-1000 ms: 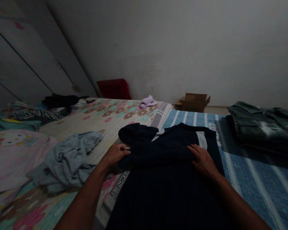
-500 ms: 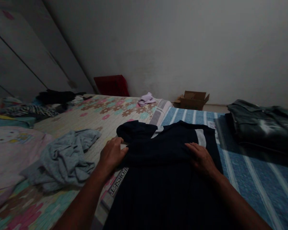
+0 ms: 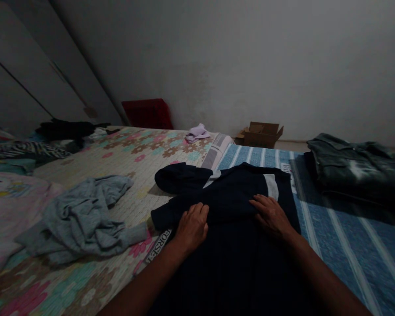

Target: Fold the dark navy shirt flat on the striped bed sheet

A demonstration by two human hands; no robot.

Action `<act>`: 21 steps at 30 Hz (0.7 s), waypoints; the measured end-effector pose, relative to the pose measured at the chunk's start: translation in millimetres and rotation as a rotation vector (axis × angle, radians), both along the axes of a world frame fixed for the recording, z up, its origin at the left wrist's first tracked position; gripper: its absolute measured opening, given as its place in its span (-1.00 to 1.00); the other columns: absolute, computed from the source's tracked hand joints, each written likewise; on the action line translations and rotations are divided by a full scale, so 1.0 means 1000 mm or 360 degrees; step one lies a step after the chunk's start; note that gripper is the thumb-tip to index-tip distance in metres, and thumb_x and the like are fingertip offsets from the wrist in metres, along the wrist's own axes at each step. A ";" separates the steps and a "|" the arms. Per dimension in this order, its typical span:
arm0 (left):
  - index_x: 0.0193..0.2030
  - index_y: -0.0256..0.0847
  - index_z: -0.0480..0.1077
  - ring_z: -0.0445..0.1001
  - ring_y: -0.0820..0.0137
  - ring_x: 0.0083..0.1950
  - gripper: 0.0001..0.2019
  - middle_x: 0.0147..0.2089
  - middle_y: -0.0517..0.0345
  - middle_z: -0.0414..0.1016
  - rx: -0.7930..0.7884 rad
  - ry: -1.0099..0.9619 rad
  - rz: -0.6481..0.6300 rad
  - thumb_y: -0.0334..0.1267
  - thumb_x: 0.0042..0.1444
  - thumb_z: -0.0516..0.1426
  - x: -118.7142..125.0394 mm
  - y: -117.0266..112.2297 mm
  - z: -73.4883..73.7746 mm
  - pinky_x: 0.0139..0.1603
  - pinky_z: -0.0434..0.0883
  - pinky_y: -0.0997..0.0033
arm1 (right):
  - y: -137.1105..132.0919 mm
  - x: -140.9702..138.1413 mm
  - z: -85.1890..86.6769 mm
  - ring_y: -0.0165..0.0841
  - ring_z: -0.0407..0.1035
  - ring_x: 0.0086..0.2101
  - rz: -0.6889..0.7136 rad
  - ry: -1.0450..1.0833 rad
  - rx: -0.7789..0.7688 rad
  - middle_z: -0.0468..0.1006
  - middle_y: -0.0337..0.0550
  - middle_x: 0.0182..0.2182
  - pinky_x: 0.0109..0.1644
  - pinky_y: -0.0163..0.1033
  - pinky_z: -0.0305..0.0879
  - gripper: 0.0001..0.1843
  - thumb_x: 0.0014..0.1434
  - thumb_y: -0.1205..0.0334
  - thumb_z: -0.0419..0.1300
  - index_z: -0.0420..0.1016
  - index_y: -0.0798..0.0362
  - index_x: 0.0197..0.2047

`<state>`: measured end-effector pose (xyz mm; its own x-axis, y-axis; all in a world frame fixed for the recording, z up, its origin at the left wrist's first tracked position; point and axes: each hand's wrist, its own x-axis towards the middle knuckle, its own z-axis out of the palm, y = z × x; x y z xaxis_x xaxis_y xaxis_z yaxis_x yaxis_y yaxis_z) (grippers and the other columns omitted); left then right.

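having the garment [image 3: 230,197] lying across bedspread [image 3: 125,160] and mat [image 3: 365,254]; seeing the sweatshirt [image 3: 85,215] lying left on the bedspread, the jacket [image 3: 355,166] resting right on the mat, the carton [image 3: 260,139] sitting behind the mat.

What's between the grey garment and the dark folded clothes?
In the head view: the navy garment, with left hand and right hand on it, flanked by floral cover and striped cover.

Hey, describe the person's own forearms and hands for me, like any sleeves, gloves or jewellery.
The left forearm and right forearm show no sleeves, and no watch or bracelet shows at either wrist. The left hand and right hand are ungloved, so each grip is just human fingers. I can't make out any rings or markings in this dim light.
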<state>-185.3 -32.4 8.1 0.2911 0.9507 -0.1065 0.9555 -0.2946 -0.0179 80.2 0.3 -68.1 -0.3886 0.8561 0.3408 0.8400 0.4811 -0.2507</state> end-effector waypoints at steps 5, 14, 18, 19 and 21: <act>0.11 -0.21 0.17 0.21 0.13 0.20 -0.50 0.19 -0.11 0.23 -0.0025 0.0139 -0.0054 -0.54 -0.02 0.01 -0.004 -0.001 -0.001 0.09 0.24 0.09 | 0.001 0.001 0.001 -0.16 0.15 0.13 0.0026 -0.0006 -0.0023 0.35 0.03 0.10 0.18 0.04 0.03 -0.53 0.08 0.35 -0.01 0.37 0.07 0.09; 0.04 -0.24 0.24 0.25 0.13 0.17 -0.61 0.14 -0.15 0.31 0.0042 0.0206 -0.0063 -0.50 0.04 -0.03 -0.015 -0.005 -0.009 0.08 0.23 0.04 | -0.007 -0.008 0.005 -0.11 0.21 0.09 0.0110 -0.0078 0.0330 0.40 0.09 0.04 0.16 0.06 0.09 -0.55 0.15 0.38 0.00 0.35 0.13 0.12; -0.06 -0.21 0.27 0.36 0.18 0.06 -0.70 0.01 -0.07 0.40 -0.0053 0.0126 -0.0060 -0.48 0.06 -0.04 -0.016 -0.002 0.003 -0.01 0.28 0.15 | -0.009 -0.011 0.004 -0.17 0.28 0.04 0.0266 -0.0063 0.0328 0.45 0.05 0.00 0.10 -0.02 0.21 -0.64 0.21 0.38 -0.03 0.44 0.10 0.01; -0.06 -0.21 0.27 0.36 0.20 0.05 -0.70 0.00 -0.06 0.41 -0.0068 0.0109 -0.0081 -0.49 0.05 -0.03 -0.018 -0.001 0.005 -0.02 0.29 0.17 | -0.008 -0.010 0.003 -0.18 0.31 0.02 0.0269 -0.0060 0.0300 0.46 0.06 -0.01 0.08 -0.05 0.25 -0.65 0.21 0.39 -0.03 0.45 0.12 0.00; -0.07 -0.20 0.26 0.36 0.21 0.06 -0.66 0.00 -0.03 0.41 -0.0082 0.0083 -0.0133 -0.54 0.01 -0.03 -0.023 0.000 0.010 -0.04 0.29 0.21 | -0.008 -0.009 0.001 -0.19 0.34 -0.01 0.0253 -0.0050 0.0251 0.47 0.07 -0.03 0.04 -0.07 0.29 -0.65 0.19 0.41 -0.03 0.45 0.15 -0.02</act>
<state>-207.9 -31.9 17.8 0.3621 0.9162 -0.1714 0.9256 -0.3751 -0.0497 70.9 -7.8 -67.2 -0.5271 0.7200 0.4514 0.7565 0.6395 -0.1368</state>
